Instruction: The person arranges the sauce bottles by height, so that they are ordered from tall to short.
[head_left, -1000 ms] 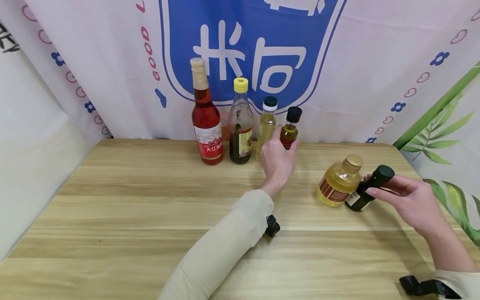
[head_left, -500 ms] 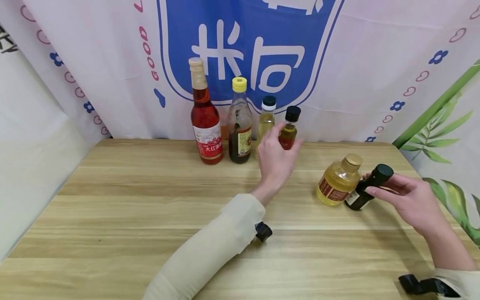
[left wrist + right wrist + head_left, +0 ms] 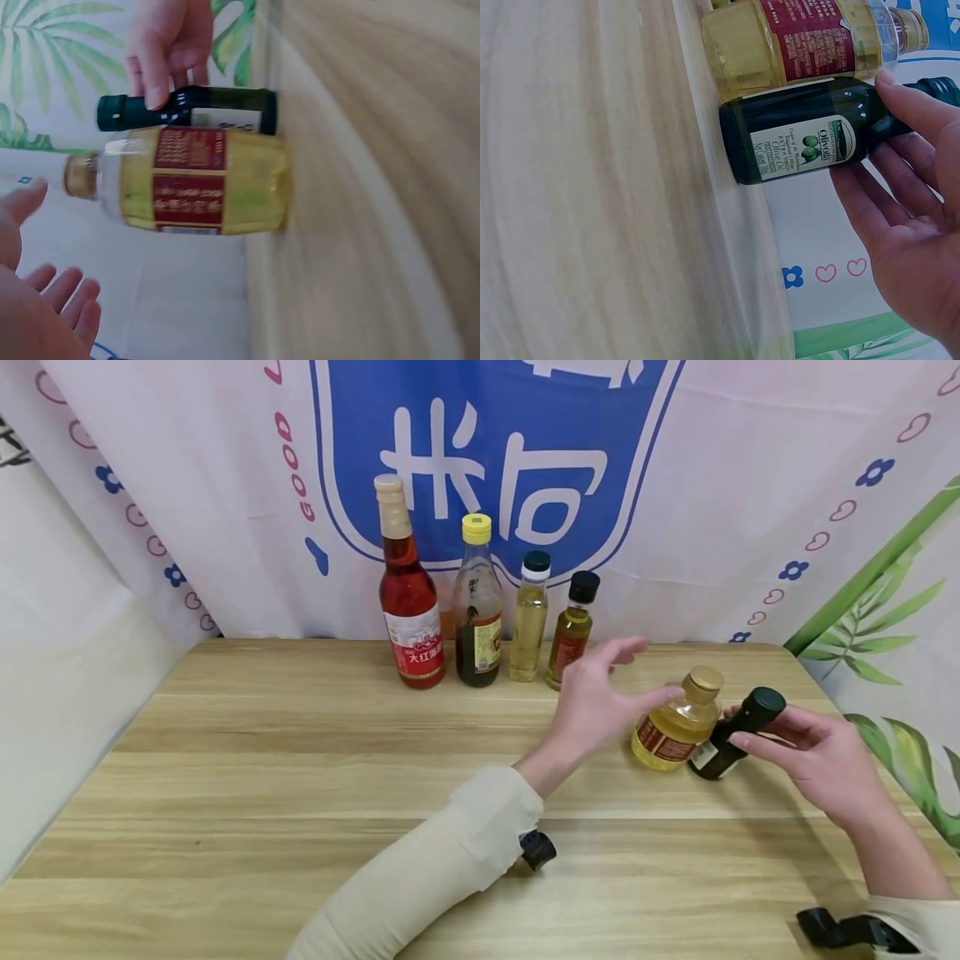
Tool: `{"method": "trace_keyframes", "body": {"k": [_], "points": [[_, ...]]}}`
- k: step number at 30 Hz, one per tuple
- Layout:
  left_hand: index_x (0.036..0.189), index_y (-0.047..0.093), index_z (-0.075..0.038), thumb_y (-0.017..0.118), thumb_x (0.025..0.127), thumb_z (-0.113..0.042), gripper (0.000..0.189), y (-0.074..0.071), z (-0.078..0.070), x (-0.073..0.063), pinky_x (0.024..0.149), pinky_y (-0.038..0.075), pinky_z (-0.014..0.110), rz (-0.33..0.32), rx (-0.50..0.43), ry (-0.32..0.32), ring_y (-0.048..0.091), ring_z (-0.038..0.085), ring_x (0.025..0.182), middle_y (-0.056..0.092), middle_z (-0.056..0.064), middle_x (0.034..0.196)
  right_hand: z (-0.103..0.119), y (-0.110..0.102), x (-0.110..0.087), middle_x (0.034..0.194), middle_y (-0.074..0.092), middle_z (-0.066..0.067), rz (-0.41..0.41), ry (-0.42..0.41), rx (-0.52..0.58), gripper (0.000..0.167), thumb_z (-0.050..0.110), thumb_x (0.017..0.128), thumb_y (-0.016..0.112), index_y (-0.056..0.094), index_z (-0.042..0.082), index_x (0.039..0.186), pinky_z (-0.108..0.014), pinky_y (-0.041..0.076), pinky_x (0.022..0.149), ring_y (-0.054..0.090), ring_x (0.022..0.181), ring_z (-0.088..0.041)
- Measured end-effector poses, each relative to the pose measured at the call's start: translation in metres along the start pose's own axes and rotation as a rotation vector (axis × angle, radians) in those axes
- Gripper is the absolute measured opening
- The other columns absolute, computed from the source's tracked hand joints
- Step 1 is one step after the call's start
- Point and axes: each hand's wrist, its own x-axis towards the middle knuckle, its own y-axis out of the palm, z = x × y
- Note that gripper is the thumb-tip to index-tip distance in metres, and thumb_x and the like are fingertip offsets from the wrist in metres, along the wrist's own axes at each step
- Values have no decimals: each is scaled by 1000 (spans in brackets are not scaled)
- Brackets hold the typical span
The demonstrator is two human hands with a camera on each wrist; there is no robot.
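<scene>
My right hand (image 3: 832,760) holds a dark green olive oil bottle (image 3: 738,735) near its neck, thumb on one side and fingers on the other; the bottle's label reads "Extra virgin olive oil" in the right wrist view. Beside it on the table stands a squat bottle of yellow cooking oil (image 3: 675,731) with a gold cap and a dark red label; the two look very close, perhaps touching. My left hand (image 3: 596,706) is spread, thumb and fingers apart, just left of the yellow oil bottle. In the left wrist view, a gap shows between its fingers and that bottle's cap (image 3: 80,176).
Along the table's back edge stand a tall red bottle (image 3: 412,610), a yellow-capped bottle of dark liquid (image 3: 480,618), a slim pale oil bottle (image 3: 529,627) and a small black-capped bottle (image 3: 573,631). A printed curtain (image 3: 727,510) hangs behind the wooden table (image 3: 225,827).
My left hand has let go of the small black-capped bottle at the end of the row and moved right, towards the yellow oil. My right hand and the olive oil bottle have stayed put.
</scene>
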Motion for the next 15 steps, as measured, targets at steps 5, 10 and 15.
{"method": "trace_keyframes", "body": {"k": [5, 10, 15], "points": [[151, 58, -26, 92, 83, -43, 78, 14, 7, 0, 109, 55, 32, 142, 28, -24, 60, 13, 139, 63, -10, 151, 0, 0, 0, 112, 78, 28, -4, 0, -2, 41, 6, 95, 79, 71, 1, 134, -6, 56, 83, 71, 105, 12], [152, 57, -27, 94, 80, -40, 82, 26, 13, 1, 109, 55, 30, 184, 69, -16, 61, 15, 138, 65, -7, 150, 0, 0, 1, 113, 78, 28, -3, -3, -1, 41, 6, 95, 79, 71, 1, 135, -6, 56, 84, 71, 105, 13], [152, 57, -24, 95, 81, -36, 81, 34, 17, 0, 108, 54, 26, 203, 97, -12, 63, 14, 136, 66, -7, 148, -1, 0, 1, 114, 78, 27, 4, -12, -4, 41, 5, 94, 80, 71, 0, 134, -5, 55, 84, 70, 106, 14]]}}
